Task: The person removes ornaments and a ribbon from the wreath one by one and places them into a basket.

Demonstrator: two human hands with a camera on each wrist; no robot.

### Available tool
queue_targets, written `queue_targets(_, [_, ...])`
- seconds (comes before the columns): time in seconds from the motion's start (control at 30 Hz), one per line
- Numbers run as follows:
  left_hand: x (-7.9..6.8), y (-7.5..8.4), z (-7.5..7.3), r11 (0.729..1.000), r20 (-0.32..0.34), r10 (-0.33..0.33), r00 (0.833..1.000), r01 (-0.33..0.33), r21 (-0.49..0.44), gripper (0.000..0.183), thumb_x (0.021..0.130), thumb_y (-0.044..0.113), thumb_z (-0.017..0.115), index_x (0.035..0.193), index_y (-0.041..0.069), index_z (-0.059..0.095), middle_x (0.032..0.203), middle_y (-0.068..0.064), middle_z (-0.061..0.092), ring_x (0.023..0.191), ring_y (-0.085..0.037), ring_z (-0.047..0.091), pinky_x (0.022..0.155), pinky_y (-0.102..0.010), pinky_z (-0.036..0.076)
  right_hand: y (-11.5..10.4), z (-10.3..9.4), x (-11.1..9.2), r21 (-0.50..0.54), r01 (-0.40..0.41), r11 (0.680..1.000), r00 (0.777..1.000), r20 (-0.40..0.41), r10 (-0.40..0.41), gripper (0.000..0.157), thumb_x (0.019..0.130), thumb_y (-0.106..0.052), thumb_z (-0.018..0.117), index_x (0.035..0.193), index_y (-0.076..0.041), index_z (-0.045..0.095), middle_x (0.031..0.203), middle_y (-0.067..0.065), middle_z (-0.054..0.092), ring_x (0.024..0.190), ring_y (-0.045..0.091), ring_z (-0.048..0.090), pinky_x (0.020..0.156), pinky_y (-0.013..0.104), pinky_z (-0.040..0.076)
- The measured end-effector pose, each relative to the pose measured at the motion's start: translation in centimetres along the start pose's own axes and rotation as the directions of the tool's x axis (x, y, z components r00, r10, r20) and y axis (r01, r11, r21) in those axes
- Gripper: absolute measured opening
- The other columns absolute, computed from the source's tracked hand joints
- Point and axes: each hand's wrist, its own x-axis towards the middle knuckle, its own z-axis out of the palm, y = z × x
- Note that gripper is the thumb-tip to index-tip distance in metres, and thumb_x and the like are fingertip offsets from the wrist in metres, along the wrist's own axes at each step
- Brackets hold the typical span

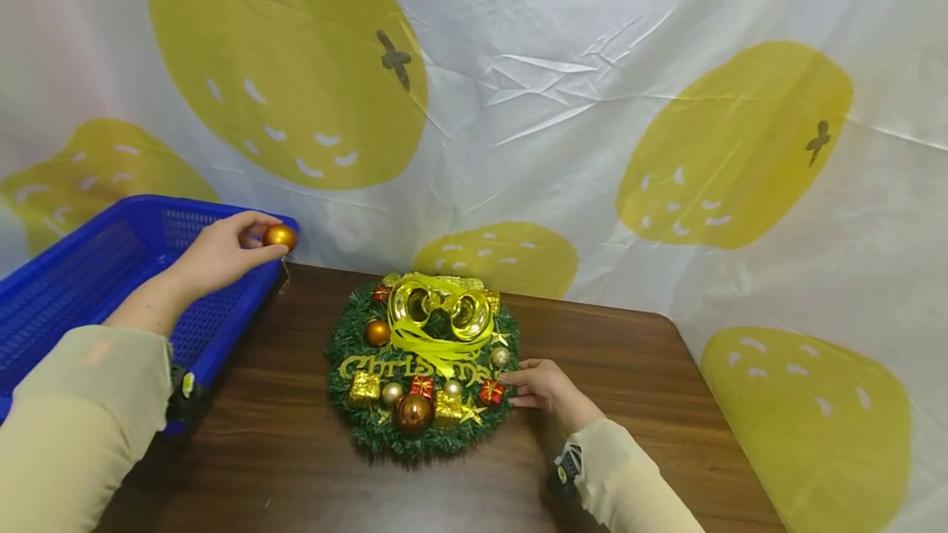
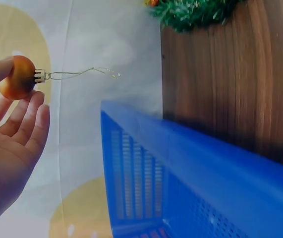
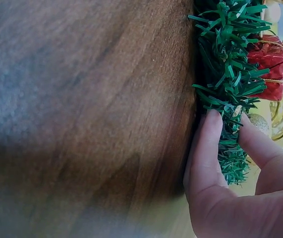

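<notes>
My left hand [image 1: 225, 252] pinches an orange-gold bauble [image 1: 281, 238] between thumb and fingers, above the right rim of the blue basket. From the bauble's metal cap dangles a thin gold string [image 2: 77, 74], seen in the left wrist view. On the table lies a green Christmas wreath [image 1: 355, 434] with gold bells [image 1: 410, 305], yellow ribbon, gold lettering, small wrapped boxes, stars and several baubles. At the wreath's right edge, my right hand [image 1: 551, 391] grips the green tinsel [image 3: 228, 144] between thumb and fingers, close to a red gift box [image 3: 270, 67].
The blue plastic basket [image 1: 222, 323] stands at the left of the brown wooden table [image 1: 592, 352]. Behind the table hangs a white cloth [image 1: 518, 146] printed with large yellow fruit, its folds reaching down to the table's back and right edges.
</notes>
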Motion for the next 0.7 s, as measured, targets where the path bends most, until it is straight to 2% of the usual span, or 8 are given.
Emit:
queue_targets(0.23, [-0.3,-1.4,-0.9,1.0,-0.025,-0.028,0.999,0.028,0.005,0.056,0.092,0.032,0.057,0.13,-0.007,0.045,0.119,-0.029,0.053,0.104,-0.038,0.054,0.072,-0.028,0.043,0.1,-0.2,0.0,-0.001,-0.003,1.0,1.0,0.003,0.003,0.065,0.084,-0.003,0.066,0.135,0.015,0.03,0.096,0.02,0.046,0.075,0.02,0.052,0.061,0.025,0.057])
queue_targets(0.43, [-0.8,-2.9,-1.3,0.999,-0.068,-0.02,0.997,0.023,0.03,0.053,0.091,0.028,0.06,0.127,-0.009,0.047,0.115,-0.031,0.055,0.1,-0.038,0.054,0.07,-0.026,0.042,0.0,-0.2,-0.1,-0.004,-0.013,1.0,1.0,-0.002,0.013,0.063,0.084,-0.003,0.065,0.134,0.014,0.031,0.091,0.016,0.046,0.074,0.019,0.051,0.06,0.024,0.056])
queue_targets(0.7, [-1.4,-4.9,-2.0,0.997,-0.088,-0.031,0.996,0.037,0.071,0.052,0.091,0.026,0.06,0.124,-0.011,0.048,0.113,-0.033,0.055,0.098,-0.04,0.055,0.068,-0.027,0.041,-0.2,0.0,0.0,-0.016,-0.005,1.0,1.0,0.013,0.005,0.064,0.085,-0.003,0.065,0.136,0.015,0.03,0.1,0.023,0.049,0.079,0.021,0.054,0.061,0.024,0.057])
